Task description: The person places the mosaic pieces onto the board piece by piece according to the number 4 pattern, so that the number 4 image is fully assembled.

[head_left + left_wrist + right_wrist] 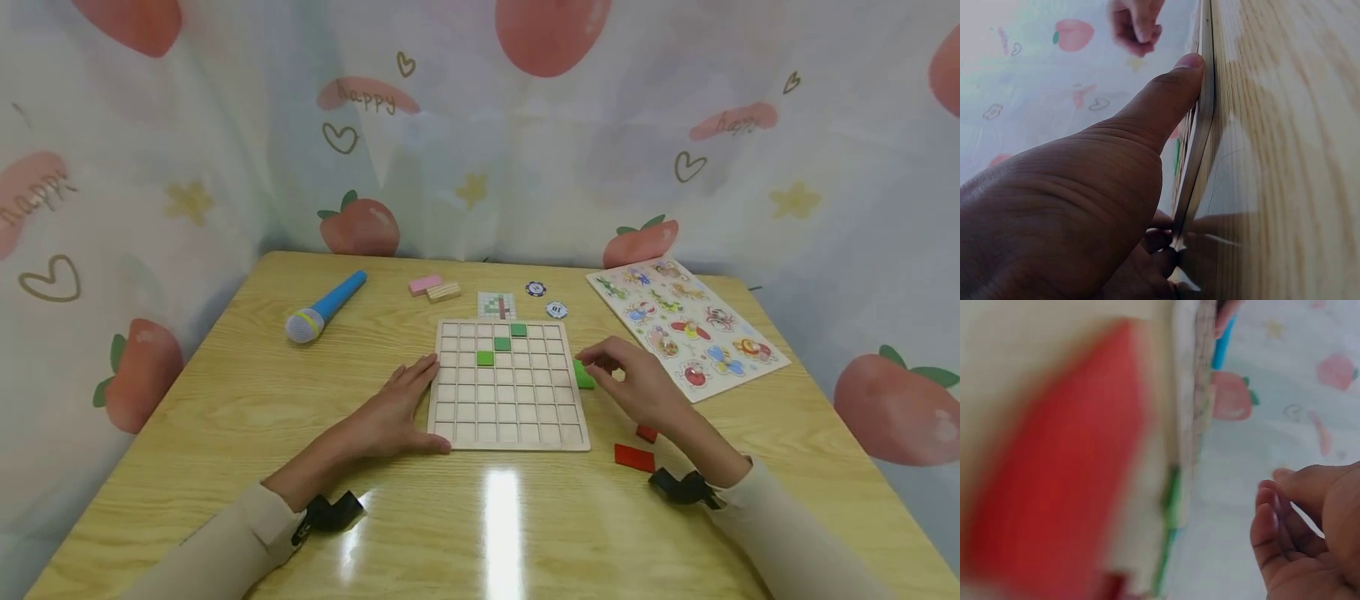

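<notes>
"Because the blue microphone [334,302] lies beyond your left hand [390,421], off to its left, it looks parked out of your way. What is that hand doing?"

"Its fingers stretch, relaxed, along the left edge of the grid board [507,412], thumb at the near corner. You grip nothing there; likely it's placed to stop the board sliding."

"And to the right of that hand?"

"Three green tiles [485,358] sit in the board's cells, stepping diagonally away from it. The pattern card [497,305] lies just past the board's far edge, probably so you can check it at a glance."

"What about your right hand [633,379]?"

"It hovers above the table [570,533], fingers loosely bent, thumb close to the fingertips; nothing shows between them. More green pieces [584,378] lie just left of those fingertips, placed, I'd judge, for your easy reach."

"And the red pieces [634,457]?"

"They lie on that hand's near side, apart from the green, perhaps grouped by colour. Beyond the hand, to its right, the animal puzzle [682,312] seems set aside."
</notes>
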Available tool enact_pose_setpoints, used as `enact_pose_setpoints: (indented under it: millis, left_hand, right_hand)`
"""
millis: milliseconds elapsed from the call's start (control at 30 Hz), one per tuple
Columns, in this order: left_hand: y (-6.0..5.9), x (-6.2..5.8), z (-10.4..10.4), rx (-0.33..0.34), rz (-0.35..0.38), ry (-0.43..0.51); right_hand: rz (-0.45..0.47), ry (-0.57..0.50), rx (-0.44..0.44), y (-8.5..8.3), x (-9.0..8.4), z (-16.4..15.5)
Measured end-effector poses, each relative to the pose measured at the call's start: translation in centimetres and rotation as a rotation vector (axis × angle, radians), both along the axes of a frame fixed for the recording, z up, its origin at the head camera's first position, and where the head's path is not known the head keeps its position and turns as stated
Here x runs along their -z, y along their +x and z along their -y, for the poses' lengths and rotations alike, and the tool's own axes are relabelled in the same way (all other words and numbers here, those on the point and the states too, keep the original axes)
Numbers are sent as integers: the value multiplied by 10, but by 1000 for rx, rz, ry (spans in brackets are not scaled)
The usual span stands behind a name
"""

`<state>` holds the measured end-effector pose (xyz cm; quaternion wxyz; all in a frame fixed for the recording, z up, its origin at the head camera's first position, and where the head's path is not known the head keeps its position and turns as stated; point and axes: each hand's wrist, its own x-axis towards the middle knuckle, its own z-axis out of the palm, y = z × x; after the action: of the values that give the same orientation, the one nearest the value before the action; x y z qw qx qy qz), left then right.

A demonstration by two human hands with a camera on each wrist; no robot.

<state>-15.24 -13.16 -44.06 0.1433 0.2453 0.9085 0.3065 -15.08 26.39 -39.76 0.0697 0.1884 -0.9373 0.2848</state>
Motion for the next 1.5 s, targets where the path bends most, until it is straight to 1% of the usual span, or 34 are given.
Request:
enact_pose_setpoints:
  millis: [100,200,333,433,500,567,667,900,1200,1367,1500]
  left_hand:
    - [-1,0,1,8,-2,4]
    - [-1,0,2,3,0,14]
    - [1,1,4,-18,19,23]
    - [3,3,4,-9,28,22]
    - [4,4,3,-5,31,21]
    - [4,5,3,-6,28,23]
    - [5,5,2,-12,29,27]
    - [3,4,0,-5,21,23]
    - [1,1,-1,-3,20,16]
    - [2,-1,1,-13,26,12]
    - [1,-3,2,-5,24,7]
  right_hand:
    - [22,-44,52,9,10,-13]
    - [41,-69,78,9,16,-19]
    - [97,-5,74,2,25,-21]
    - [137,48,53,2,31,-23]
    - [146,52,36,3,33,-24]
    - [138,58,23,3,34,-24]
    - [125,64,26,1,36,-23]
    - [135,71,37,-4,37,-25]
    - [132,67,36,-6,35,-25]
    - [140,75,35,-7,35,-24]
    - [149,85,40,-8,36,-24]
